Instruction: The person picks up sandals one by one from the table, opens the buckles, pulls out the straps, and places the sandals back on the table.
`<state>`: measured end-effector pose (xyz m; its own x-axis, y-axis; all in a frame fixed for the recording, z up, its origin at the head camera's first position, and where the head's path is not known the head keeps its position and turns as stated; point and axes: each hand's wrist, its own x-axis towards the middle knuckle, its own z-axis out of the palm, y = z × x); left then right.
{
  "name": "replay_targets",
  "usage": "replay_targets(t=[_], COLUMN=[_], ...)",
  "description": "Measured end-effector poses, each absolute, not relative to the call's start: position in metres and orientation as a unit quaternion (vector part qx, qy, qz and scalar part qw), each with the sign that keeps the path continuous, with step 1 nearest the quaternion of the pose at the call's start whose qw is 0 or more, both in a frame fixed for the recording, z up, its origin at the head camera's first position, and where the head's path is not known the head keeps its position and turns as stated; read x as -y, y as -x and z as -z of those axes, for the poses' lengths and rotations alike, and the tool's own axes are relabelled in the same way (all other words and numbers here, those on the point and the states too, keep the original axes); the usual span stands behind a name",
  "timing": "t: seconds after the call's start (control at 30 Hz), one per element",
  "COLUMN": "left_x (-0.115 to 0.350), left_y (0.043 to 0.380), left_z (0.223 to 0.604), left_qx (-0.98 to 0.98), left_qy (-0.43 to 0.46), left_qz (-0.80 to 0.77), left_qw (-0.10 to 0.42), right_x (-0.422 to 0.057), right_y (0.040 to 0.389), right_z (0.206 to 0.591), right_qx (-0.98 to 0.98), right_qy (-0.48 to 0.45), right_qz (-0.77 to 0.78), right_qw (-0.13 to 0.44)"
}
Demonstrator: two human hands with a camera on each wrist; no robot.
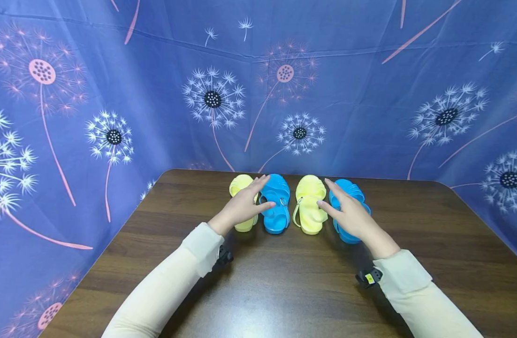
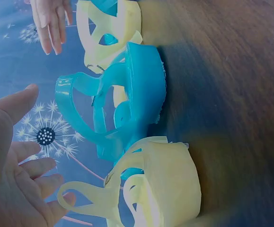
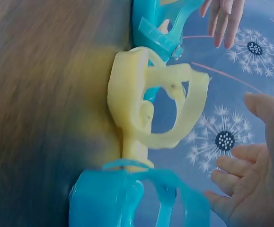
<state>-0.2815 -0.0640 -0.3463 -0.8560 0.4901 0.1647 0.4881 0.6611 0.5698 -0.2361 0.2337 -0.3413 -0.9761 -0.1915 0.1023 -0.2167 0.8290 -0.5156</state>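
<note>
Two yellow and two blue sandals stand in a row, colours alternating, toes toward the back edge. My left hand (image 1: pixel 241 205) hovers over the leftmost yellow sandal (image 1: pixel 244 226), thumb stretched toward the blue sandal (image 1: pixel 276 220) beside it. Over the rightmost blue sandal (image 1: pixel 348 235) is my right hand (image 1: pixel 352 213), its thumb reaching toward the second yellow sandal (image 1: pixel 310 188). Both hands have their fingers extended and hold nothing. In the left wrist view, the left fingertips (image 2: pixel 66 201) overlap the near yellow sandal's strap (image 2: pixel 82 189). The right hand (image 3: pixel 250 177) shows spread fingers near the blue sandal (image 3: pixel 103 198).
The sandals stand near the back of a dark brown wooden table (image 1: pixel 258 281). Behind and to the sides hangs a blue cloth (image 1: pixel 347 94) with a dandelion pattern. Black wrist cameras are strapped at both cuffs, the right one (image 1: pixel 369 278) low above the tabletop.
</note>
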Motion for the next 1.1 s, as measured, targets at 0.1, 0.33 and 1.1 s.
replay_targets(t=[0.1, 0.33, 1.1], left_x=[0.064, 0.066, 0.095], left_y=[0.281, 0.285, 0.281], left_z=[0.347, 0.35, 0.358], left_qx=[-0.907, -0.902, -0.9], left_qy=[-0.264, -0.244, -0.181], left_qz=[-0.329, -0.357, -0.396], left_qw=[0.003, 0.01, 0.021], right_x=[-0.23, -0.215, -0.163], right_y=[0.237, 0.236, 0.243], right_z=[0.342, 0.345, 0.341], right_qx=[0.952, 0.944, 0.932], right_qy=[-0.105, -0.113, -0.097], right_qz=[-0.285, -0.304, -0.345], right_qw=[0.032, 0.066, 0.062])
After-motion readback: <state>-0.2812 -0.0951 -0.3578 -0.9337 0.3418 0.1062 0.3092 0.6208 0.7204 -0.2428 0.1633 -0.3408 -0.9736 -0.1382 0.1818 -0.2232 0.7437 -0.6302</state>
